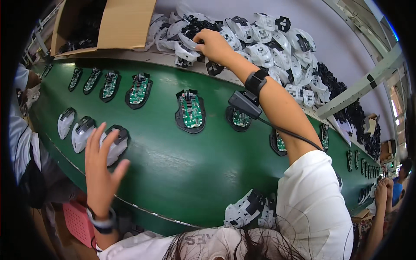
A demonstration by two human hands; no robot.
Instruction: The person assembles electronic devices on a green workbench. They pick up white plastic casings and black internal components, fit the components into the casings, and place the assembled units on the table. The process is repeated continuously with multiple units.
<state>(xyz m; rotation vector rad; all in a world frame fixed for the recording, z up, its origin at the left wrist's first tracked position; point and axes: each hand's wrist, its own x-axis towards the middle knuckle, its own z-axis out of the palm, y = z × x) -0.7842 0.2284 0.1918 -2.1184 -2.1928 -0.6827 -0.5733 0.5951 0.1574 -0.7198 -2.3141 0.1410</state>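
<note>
My right hand [213, 44] reaches far across the green conveyor belt [173, 164] into a heap of white and black mouse shells [268, 47], its fingers closed on one shell at the heap's near edge. My left hand [100, 167] hovers open, fingers spread, just above a white covered mouse [116, 145] on the belt's near left side. Two more covered mice [82, 133] lie left of it. Open mouse bases with green circuit boards [190, 110] sit in a row along the belt's middle. A black device on a wrist strap [247, 102] hangs from my right forearm, with a cable.
A cardboard box [123, 24] with dark parts stands at the far left. Shells lie near my body [249, 210]. A pink basket [78, 223] sits below the belt. Another person in white [19, 130] is at the left; a further person's hands [383, 190] are at the right.
</note>
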